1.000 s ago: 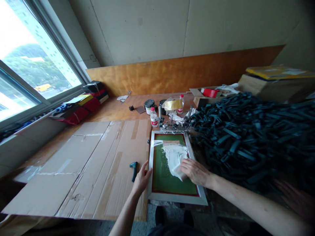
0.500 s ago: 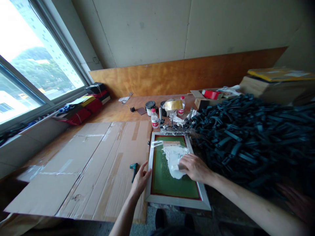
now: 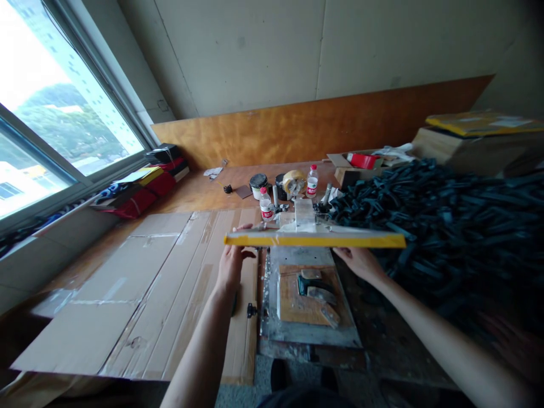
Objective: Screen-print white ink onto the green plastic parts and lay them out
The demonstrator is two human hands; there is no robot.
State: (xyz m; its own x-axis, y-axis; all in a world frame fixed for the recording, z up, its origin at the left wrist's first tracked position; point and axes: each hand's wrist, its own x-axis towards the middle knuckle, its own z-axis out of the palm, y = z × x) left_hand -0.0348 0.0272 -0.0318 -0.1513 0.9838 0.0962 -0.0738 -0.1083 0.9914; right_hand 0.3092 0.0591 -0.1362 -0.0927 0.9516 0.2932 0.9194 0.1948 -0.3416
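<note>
A screen-printing frame (image 3: 314, 242) is raised and seen edge-on, its yellow-taped edge facing me. My left hand (image 3: 232, 263) is closed round its left end, thumb below and fingertips behind. At the lower edge, right of the middle, my right hand (image 3: 359, 262) grips the frame, its fingertips partly hidden. Beneath lies a metal base plate (image 3: 276, 331) with a wooden board (image 3: 293, 311) on it. A dark teal curved plastic part (image 3: 304, 285) sits on that board among pale pieces. Another dark part (image 3: 234, 303) shows only slightly beside my left forearm.
Flattened cardboard (image 3: 157, 294) covers the left of the table. A large heap of dark plastic parts (image 3: 408, 226) rises on the right. Behind the frame stand a plastic bottle (image 3: 266, 207), another bottle (image 3: 312, 181), a tub (image 3: 258, 186) and a tape roll (image 3: 294, 182). A black knob (image 3: 251, 310) juts out near the plate.
The frame has swung up from lying flat, uncovering the plate, board and teal part. My left hand has moved up with it. My right hand has left the white paste on the mesh.
</note>
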